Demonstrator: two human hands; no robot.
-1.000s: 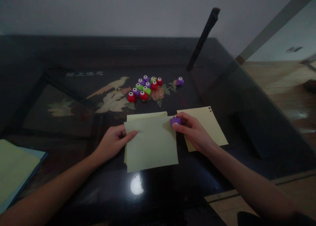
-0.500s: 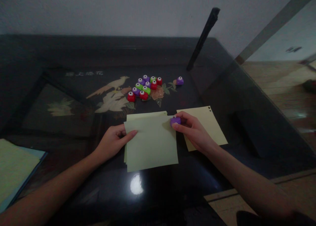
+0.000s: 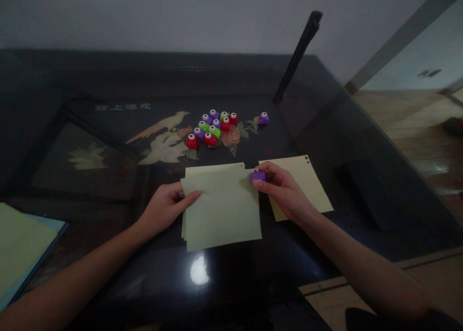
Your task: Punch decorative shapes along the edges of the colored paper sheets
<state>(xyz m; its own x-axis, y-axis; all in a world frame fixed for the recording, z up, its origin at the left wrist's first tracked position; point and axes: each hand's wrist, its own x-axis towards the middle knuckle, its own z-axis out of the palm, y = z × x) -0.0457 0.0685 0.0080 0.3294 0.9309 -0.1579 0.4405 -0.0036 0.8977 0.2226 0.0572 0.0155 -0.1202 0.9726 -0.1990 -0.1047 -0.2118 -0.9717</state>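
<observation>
A pale yellow-green sheet of paper [image 3: 222, 210] is held up over other sheets of the same colour. My left hand [image 3: 170, 205] pinches its left edge, thumb on top and fingers beneath. At the sheet's upper right corner, my right hand [image 3: 285, 191] grips a purple craft punch [image 3: 257, 177] between thumb and fingers. The punch sits over that corner; whether paper is inside its slot is hard to see. Under and beside my right hand lies another sheet [image 3: 314, 191] with small dark holes at its top right corner.
Several red, green and purple craft punches [image 3: 208, 139] cluster beyond the papers, with one purple punch [image 3: 264, 118] apart to their right. A dark stick [image 3: 298, 56] rises at the back. A dark block [image 3: 367, 193] lies right; more paper [image 3: 25, 249] is at left.
Almost nothing differs. Both hands, the sheet and the purple punch keep nearly the same positions.
</observation>
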